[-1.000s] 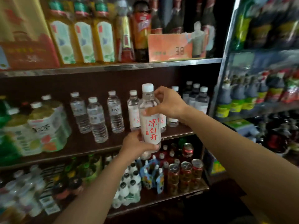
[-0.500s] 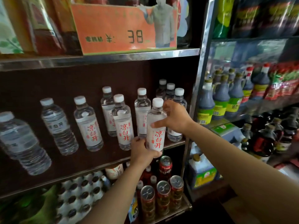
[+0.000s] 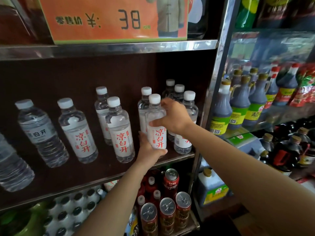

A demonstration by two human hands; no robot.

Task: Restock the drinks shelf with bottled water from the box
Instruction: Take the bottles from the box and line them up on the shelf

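Observation:
A clear water bottle (image 3: 156,132) with a white cap and red lettering stands upright at the front of the dark drinks shelf (image 3: 177,158). My left hand (image 3: 148,150) cups its base from the left and below. My right hand (image 3: 173,115) grips its shoulder and upper body from the right. Another bottle of the same kind (image 3: 144,106) stands right behind it. Several more water bottles (image 3: 120,132) line the shelf to the left, and a group of them (image 3: 185,133) stands at the right end. The box is not in view.
An orange price sign (image 3: 110,19) sits on the metal-edged shelf above. Red cans (image 3: 167,213) and small bottles fill the shelf below. A steel upright (image 3: 216,82) divides off a neighbouring rack holding dark sauce bottles (image 3: 238,103) to the right.
Both hands have carried the bottle in and down onto the shelf, in front of another bottle. The view has moved closer to the shelf.

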